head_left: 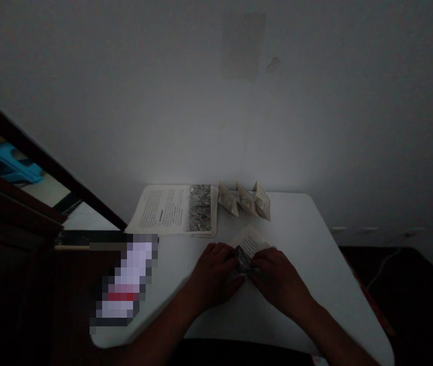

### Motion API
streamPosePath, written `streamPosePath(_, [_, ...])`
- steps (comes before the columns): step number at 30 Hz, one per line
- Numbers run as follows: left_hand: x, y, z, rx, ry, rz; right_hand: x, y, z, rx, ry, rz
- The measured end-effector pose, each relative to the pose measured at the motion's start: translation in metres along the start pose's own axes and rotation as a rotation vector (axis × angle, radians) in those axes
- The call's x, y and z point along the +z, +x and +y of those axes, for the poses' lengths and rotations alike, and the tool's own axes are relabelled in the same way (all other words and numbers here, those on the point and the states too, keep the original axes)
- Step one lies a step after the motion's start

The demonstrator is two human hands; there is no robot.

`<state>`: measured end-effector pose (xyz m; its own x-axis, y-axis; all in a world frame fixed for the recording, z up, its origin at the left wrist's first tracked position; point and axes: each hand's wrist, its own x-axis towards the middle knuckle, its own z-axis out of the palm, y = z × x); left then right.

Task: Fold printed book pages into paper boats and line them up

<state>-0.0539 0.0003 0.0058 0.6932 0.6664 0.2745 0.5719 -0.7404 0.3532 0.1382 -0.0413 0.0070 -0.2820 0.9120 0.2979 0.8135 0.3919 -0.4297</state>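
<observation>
A printed sheet of paper, partly folded, lies at the middle of the white table with one corner pointing toward the wall. My left hand grips its left side with curled fingers. On the opposite side, my right hand pinches the sheet near its lower part. Both hands cover the lower edges, so the fold there is hidden. Beyond them, three folded paper boats stand in a row. Left of the boats rests a stack of printed pages with a dark picture along its right side.
A blurred-out device with a pale screen lies at the table's left edge. The white table backs onto a grey wall. At far left, a dark-framed mirror leans, showing something blue. A cable runs at the right.
</observation>
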Motion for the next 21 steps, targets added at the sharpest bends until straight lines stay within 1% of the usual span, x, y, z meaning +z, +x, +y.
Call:
streamPosePath(4, [0.002,-0.001,0.0,-0.026,-0.015,0.014,0.007,0.0,-0.002,0.027,-0.014,-0.013])
streamPosePath(9, [0.002,-0.001,-0.002,-0.067,-0.032,0.031,0.007,-0.001,-0.003,0.043,-0.001,0.0])
streamPosePath(16, [-0.005,0.003,-0.014,-0.156,-0.041,0.014,0.008,0.0,-0.002,0.055,0.015,-0.003])
streamPosePath(21, [-0.011,0.006,-0.025,-0.224,-0.054,0.033,0.007,0.0,-0.001,0.058,0.025,0.001])
